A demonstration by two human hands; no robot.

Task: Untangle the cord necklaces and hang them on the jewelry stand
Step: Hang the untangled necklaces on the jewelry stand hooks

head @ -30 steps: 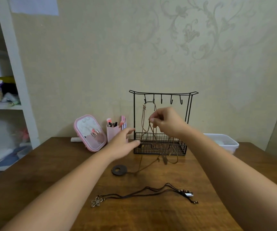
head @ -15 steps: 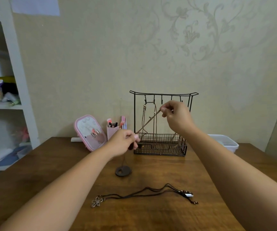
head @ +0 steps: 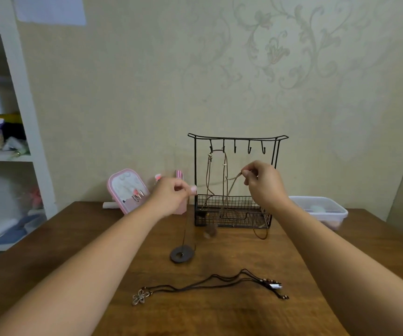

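A black wire jewelry stand (head: 238, 138) with several hooks stands at the back of the table, a light cord necklace (head: 224, 163) hanging from its left hooks. My left hand (head: 171, 197) and my right hand (head: 262, 183) each pinch a brown cord stretched between them in front of the stand. From my left hand the cord drops to a dark ring pendant (head: 182, 254) just above or on the table. A loop of that cord (head: 261, 232) hangs by the stand's right foot. A dark necklace with a flower pendant (head: 210, 286) lies flat nearer me.
The wooden table (head: 98, 251) carries a pink mirror case (head: 126, 189) and a pink holder left of the stand, and a clear plastic box (head: 321, 209) at its right. White shelves (head: 14, 151) stand at the far left. A wall is close behind.
My right hand dropped lower and my left hand rose, pulling the brown cord level between them. The ring pendant shifted slightly; a blurred bead swings in front of the stand's basket.
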